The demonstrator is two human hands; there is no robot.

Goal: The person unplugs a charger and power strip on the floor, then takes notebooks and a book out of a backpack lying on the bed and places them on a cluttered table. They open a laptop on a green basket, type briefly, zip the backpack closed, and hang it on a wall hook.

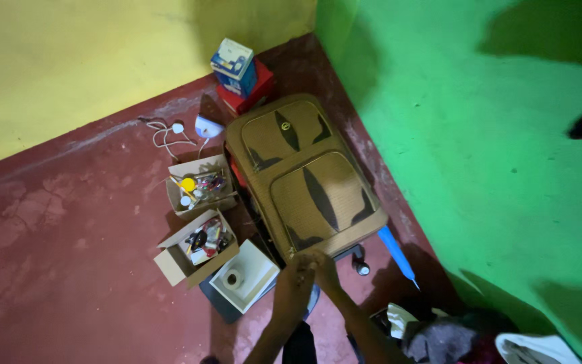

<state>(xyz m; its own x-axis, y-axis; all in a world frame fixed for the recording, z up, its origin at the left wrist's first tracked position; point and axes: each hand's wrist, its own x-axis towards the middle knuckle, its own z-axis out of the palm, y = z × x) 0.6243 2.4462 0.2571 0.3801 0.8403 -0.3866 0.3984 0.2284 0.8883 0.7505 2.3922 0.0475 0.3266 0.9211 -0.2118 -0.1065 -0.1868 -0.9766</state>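
My hands, left (296, 273) and right (323, 268), meet fingertip to fingertip low in the frame's centre, pinching something I cannot make out, at the near end of the tan suitcase (302, 175), which runs toward the upper left.

The scene is dim with strong, saturated colour. The brightest area is the glossy green painted wall (479, 135) up and to the right of the hands, which carries large soft-edged dark shadows. The left hand (296, 278) and right hand (325, 269) are underexposed and slightly motion-blurred, their fingers indistinct. The worn red concrete floor (69, 229) to their left darkens toward the frame edges. Fine detail is grainy and soft throughout.
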